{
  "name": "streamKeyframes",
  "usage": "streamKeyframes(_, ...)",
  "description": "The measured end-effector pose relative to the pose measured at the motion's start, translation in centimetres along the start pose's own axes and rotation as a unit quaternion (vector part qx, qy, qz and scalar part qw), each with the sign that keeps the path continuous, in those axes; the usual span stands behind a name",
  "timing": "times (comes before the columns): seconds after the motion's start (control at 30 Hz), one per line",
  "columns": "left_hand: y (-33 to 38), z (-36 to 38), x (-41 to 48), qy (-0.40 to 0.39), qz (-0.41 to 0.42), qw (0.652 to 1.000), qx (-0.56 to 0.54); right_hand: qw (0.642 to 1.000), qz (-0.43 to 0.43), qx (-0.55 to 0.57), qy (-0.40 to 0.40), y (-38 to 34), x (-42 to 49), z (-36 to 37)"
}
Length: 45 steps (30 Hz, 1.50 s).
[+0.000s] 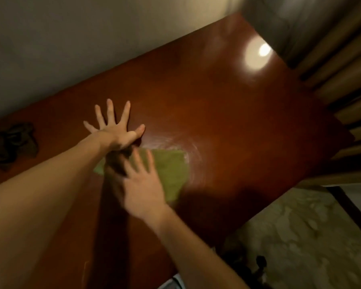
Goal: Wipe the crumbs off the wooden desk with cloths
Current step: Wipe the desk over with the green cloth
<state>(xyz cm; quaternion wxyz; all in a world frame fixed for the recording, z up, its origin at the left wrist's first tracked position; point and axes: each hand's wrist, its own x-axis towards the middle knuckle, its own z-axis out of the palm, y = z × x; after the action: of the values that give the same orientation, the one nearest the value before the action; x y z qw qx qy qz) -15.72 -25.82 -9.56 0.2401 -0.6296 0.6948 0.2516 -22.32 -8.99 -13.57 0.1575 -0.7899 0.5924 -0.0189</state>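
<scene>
A glossy reddish-brown wooden desk (227, 126) fills the middle of the view. On it lies a flat green cloth (171, 172). My right hand (142, 184) rests on the cloth's left part with straight fingers, blurred by motion. My left hand (115, 126) lies flat on the bare desk just beyond the cloth, fingers spread wide. Pale streaks of wiped residue (175, 142) arc along the cloth's far and right edges. No single crumbs can be made out.
A crumpled dark cloth (15, 144) lies at the desk's far left. A lamp's bright reflection (256, 55) shines near the far right corner. Curtains (342, 65) hang to the right, a pale wall (71, 49) runs behind, and patterned floor (304, 236) shows at lower right.
</scene>
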Motion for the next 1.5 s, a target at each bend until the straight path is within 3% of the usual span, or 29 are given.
streamKeyframes(0.07,0.0,-0.2,0.0,-0.011,-0.005,1.000,0.009,0.998,-0.057,-0.023,-0.021,-3.4,1.0,0.7)
streamKeyframes(0.17,0.0,-0.6,0.2,-0.018,-0.007,1.000,0.013,0.996,-0.074,0.017,0.044,-0.7,1.1,0.1)
streamKeyframes(0.3,-0.2,-1.0,0.1,-0.025,0.000,1.000,-0.011,0.996,0.076,-0.035,0.040,11.5,-0.7,-2.6)
streamKeyframes(0.43,-0.6,-2.8,0.0,-0.034,0.014,0.998,-0.056,0.962,0.269,-0.016,0.051,22.2,-2.1,-5.8)
streamKeyframes(0.53,-2.1,-4.0,-0.6,-0.010,0.045,0.998,-0.039,0.943,0.332,-0.010,0.038,24.4,-1.2,-6.9)
streamKeyframes(0.67,-7.1,-3.5,-2.2,0.130,0.062,0.989,-0.002,0.928,0.368,0.013,0.058,21.6,1.0,-6.6)
streamKeyframes(0.77,-14.1,-1.1,-4.3,0.239,0.026,0.970,-0.011,0.949,0.313,0.002,0.044,15.9,3.2,-5.3)
streamKeyframes(0.87,-21.9,1.9,-7.0,0.297,-0.073,0.951,-0.051,0.982,0.183,-0.028,0.041,6.1,5.0,-2.5)
streamKeyframes(1.0,-29.9,4.8,-10.6,0.216,-0.244,0.929,-0.176,0.999,-0.034,-0.011,-0.004,-11.8,5.8,2.8)
streamKeyframes(1.13,-35.6,7.5,-14.0,0.059,-0.290,0.930,-0.219,0.961,-0.242,0.023,-0.128,-29.2,3.6,6.7)
streamKeyframes(1.23,-37.1,7.9,-15.3,-0.004,-0.246,0.951,-0.189,0.944,-0.290,-0.007,-0.157,-36.1,2.1,8.3)
streamKeyframes(1.33,-37.5,6.3,-15.5,-0.036,-0.234,0.951,-0.198,0.929,-0.327,-0.044,-0.164,-37.0,2.9,8.5)
streamKeyframes(1.4,-38.0,5.1,-15.7,-0.061,-0.227,0.952,-0.194,0.945,-0.300,-0.012,-0.129,-35.1,4.7,7.2)
streamKeyframes(1.5,-38.9,3.8,-16.1,-0.085,-0.211,0.956,-0.184,0.981,-0.180,-0.012,-0.078,-28.7,8.4,5.1)
